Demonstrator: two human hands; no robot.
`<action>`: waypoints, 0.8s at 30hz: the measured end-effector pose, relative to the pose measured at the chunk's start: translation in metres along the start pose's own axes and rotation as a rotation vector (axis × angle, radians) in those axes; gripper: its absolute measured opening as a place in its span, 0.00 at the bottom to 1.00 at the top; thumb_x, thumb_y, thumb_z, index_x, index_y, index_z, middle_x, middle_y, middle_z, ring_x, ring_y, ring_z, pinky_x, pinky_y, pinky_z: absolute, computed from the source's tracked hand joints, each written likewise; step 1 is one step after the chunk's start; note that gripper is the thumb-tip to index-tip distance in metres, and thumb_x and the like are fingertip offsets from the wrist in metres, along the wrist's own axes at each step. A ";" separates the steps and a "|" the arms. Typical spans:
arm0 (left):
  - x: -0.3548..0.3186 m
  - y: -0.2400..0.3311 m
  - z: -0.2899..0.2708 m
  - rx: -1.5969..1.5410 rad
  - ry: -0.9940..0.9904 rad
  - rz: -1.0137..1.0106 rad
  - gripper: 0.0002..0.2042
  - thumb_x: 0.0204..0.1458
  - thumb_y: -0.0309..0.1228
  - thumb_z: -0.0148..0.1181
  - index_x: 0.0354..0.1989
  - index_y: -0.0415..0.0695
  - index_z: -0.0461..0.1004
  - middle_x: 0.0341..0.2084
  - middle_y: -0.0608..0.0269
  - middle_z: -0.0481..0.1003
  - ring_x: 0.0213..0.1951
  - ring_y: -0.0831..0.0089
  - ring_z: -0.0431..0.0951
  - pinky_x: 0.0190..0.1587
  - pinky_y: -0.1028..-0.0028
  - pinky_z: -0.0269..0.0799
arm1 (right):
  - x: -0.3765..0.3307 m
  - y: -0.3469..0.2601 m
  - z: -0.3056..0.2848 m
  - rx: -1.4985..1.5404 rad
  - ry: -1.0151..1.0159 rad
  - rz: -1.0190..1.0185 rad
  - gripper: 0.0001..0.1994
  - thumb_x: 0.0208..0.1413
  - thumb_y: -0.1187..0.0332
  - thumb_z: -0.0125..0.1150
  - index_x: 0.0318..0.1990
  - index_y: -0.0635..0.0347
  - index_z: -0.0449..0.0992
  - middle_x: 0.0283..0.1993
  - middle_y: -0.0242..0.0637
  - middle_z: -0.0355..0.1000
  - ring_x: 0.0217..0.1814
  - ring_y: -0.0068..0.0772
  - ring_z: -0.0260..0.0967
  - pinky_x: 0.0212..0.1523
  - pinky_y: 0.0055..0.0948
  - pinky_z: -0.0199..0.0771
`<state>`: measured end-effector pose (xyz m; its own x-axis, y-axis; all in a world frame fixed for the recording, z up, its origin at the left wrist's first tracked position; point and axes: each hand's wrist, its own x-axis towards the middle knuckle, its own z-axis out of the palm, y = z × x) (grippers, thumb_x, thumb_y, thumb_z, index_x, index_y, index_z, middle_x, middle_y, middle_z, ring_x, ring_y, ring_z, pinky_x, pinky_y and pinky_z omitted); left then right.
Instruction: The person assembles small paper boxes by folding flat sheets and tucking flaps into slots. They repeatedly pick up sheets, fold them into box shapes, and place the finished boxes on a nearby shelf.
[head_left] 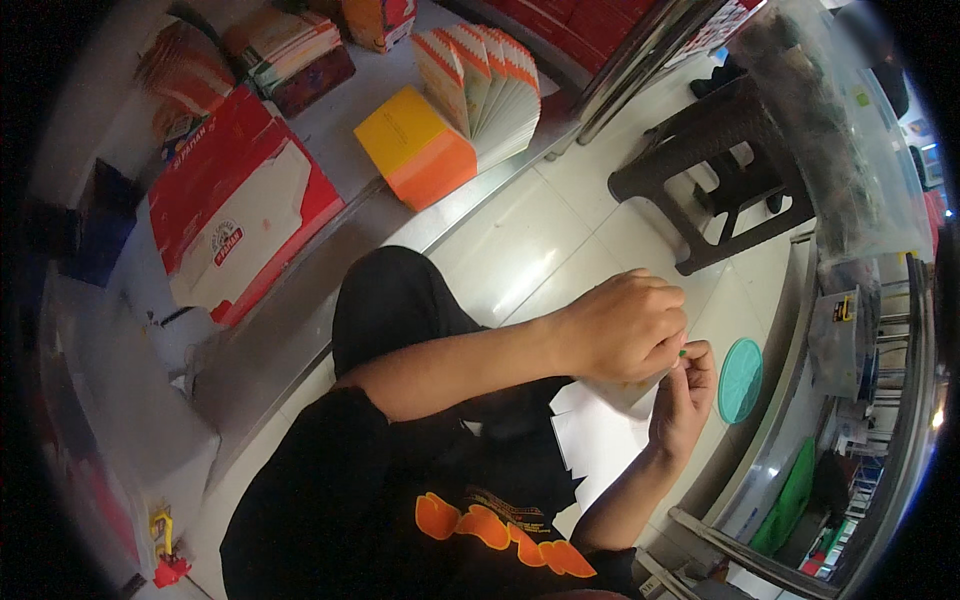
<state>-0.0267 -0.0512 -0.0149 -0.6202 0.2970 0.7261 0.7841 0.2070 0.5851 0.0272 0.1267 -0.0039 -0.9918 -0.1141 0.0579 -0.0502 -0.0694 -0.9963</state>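
A red box (240, 215) lies near the front edge of the bench (340, 140); right of it, at that edge, sit a yellow-and-orange box (420, 150) and fanned booklets (490, 90). Off the bench, the left hand (627, 325) is curled on a partly hidden pale piece (630, 394); the right hand (686, 395) pinches a small green bit (683, 353).

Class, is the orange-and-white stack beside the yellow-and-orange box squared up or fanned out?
Fanned out: the stack spreads in a curve beside the box, with gaps between its layers.
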 end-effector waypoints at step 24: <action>-0.006 -0.029 0.008 -0.210 -0.114 -0.167 0.61 0.27 0.42 0.75 0.70 0.34 0.40 0.52 0.40 0.62 0.53 0.46 0.66 0.57 0.57 0.63 | 0.025 -0.013 -0.004 0.764 0.010 -0.032 0.22 0.69 0.63 0.46 0.64 0.67 0.61 0.64 0.50 0.64 0.66 0.39 0.62 0.68 0.44 0.59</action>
<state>-0.0454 -0.0511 -0.0390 -0.7244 0.3804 0.5749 0.6418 0.0678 0.7639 0.0026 0.1284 0.0103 -0.9924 -0.0919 0.0821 0.0128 -0.7394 -0.6731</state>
